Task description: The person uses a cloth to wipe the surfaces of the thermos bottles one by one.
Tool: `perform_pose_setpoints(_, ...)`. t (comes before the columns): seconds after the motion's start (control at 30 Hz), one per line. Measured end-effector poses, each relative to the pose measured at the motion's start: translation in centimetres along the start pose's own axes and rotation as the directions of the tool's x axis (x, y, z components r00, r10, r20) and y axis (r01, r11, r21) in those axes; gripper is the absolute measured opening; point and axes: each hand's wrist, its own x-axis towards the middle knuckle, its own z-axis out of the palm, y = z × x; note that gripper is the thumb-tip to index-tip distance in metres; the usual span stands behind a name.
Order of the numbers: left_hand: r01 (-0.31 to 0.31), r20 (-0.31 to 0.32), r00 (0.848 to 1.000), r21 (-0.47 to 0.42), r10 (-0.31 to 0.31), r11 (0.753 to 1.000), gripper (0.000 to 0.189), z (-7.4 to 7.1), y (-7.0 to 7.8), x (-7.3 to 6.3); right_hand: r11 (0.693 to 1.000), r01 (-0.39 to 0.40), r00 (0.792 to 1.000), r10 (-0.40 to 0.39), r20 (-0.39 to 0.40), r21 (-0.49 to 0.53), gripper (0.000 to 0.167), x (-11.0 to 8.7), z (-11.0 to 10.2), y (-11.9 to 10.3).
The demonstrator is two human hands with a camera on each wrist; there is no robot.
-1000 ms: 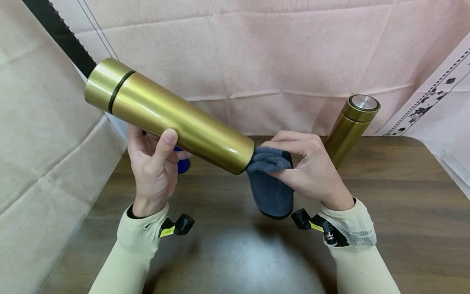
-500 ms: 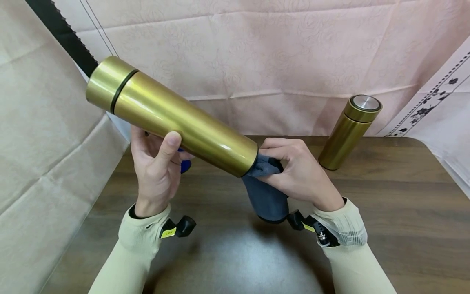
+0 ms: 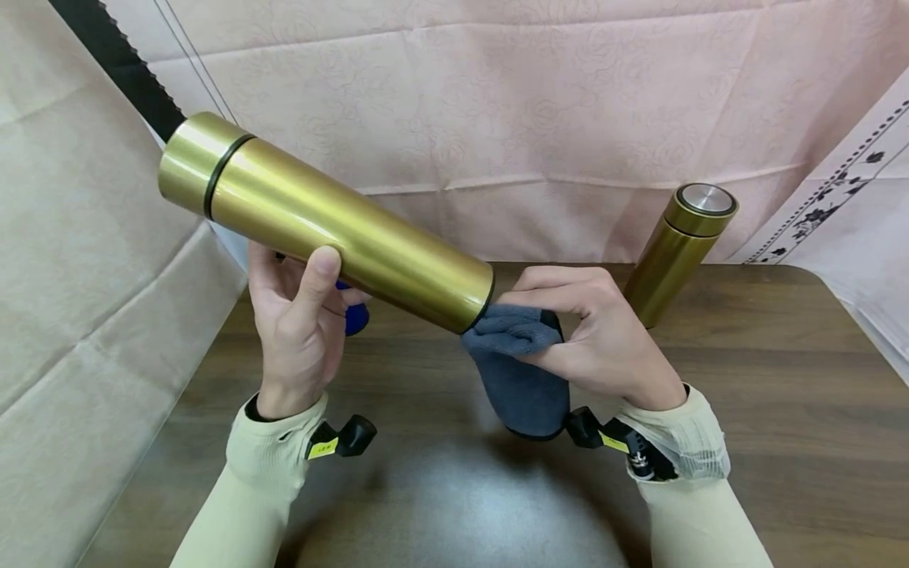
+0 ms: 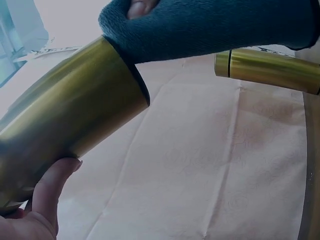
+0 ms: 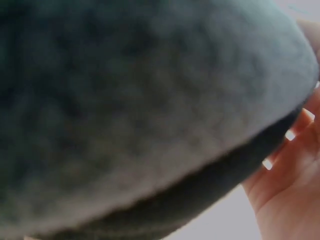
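A large gold thermos [image 3: 341,229] is held tilted above the table, its black-ringed cap end up to the left and its base down to the right. My left hand [image 3: 298,331] grips it from below, thumb across the near side and the other fingers mostly hidden behind. My right hand [image 3: 585,331] pinches a folded dark blue-grey cloth [image 3: 521,371] against the base's edge, and a flap of the cloth hangs below. In the left wrist view the cloth [image 4: 200,30] lies over the base rim. The cloth [image 5: 150,100] fills most of the right wrist view, blurred.
A smaller gold thermos [image 3: 675,256] with a silver-topped lid stands at the back right of the wooden table [image 3: 454,505]. A blue object [image 3: 357,318] shows partly behind my left hand. Pale pink fabric [image 3: 533,102] hangs at the back and left.
The right hand and cloth moved left, up against the base, then back right and slightly down. The large thermos shifted slightly right and back left, still in the left hand.
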Motion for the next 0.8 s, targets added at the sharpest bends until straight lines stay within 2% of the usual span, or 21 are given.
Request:
perform_pose_setpoints(0.13,0.003,0.024,1.000,-0.018,-0.002,1.000,0.044,0.0,-0.1,0.0,1.000,-0.018,0.998,0.017,-0.065,-0.011,0.032,-0.3,-0.6,0.3)
perform_pose_setpoints(0.37,0.029,0.051,0.998,-0.062,-0.026,0.998,0.041,-0.2,-0.2,-0.1,0.990,-0.134,0.985,0.128,-0.113,-0.048,0.028,-0.2,-0.4,0.8)
perform_pose_setpoints(0.53,0.021,0.061,0.998,-0.055,-0.018,0.998,0.041,-0.2,-0.4,-0.1,0.975,-0.212,0.975,0.207,-0.074,-0.069,0.026,-0.2,0.2,1.6)
perform_pose_setpoints(0.63,0.017,0.060,0.998,-0.044,-0.014,0.999,0.043,-0.1,-0.5,-0.1,0.975,-0.190,0.982,0.188,-0.030,-0.111,0.024,-0.2,0.4,1.6)
perform_pose_setpoints(0.8,-0.009,0.047,0.999,0.032,0.007,0.999,0.046,-0.1,-0.7,-0.1,0.974,-0.153,0.984,0.165,0.064,-0.167,0.020,-0.2,0.6,1.4)
